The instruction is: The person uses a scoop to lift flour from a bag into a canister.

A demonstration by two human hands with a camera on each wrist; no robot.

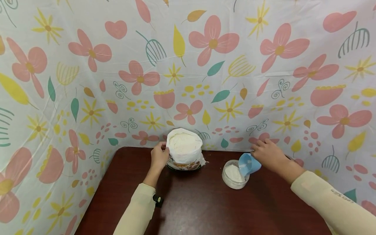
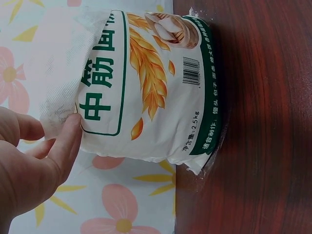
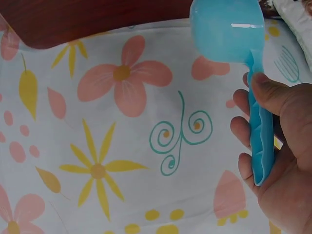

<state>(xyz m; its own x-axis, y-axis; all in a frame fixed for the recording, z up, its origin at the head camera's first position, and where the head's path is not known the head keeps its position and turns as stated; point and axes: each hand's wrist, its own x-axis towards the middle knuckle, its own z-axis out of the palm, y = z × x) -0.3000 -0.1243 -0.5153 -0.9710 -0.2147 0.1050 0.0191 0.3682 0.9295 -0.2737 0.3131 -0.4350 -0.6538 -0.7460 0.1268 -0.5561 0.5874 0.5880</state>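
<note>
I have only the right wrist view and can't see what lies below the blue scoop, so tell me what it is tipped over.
Observer: The blue scoop is tipped over the right side of a round clear bowl with white powder in it.
Operator: Tell me what else is being held.
Observer: The left hand pinches the top edge of a white bag.
Operator: Describe what is printed on that.
Observer: The left wrist view shows a golden wheat ear on its side.

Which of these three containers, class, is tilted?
The blue scoop in the right hand; the white bag and clear bowl both stand upright on the table.
</note>
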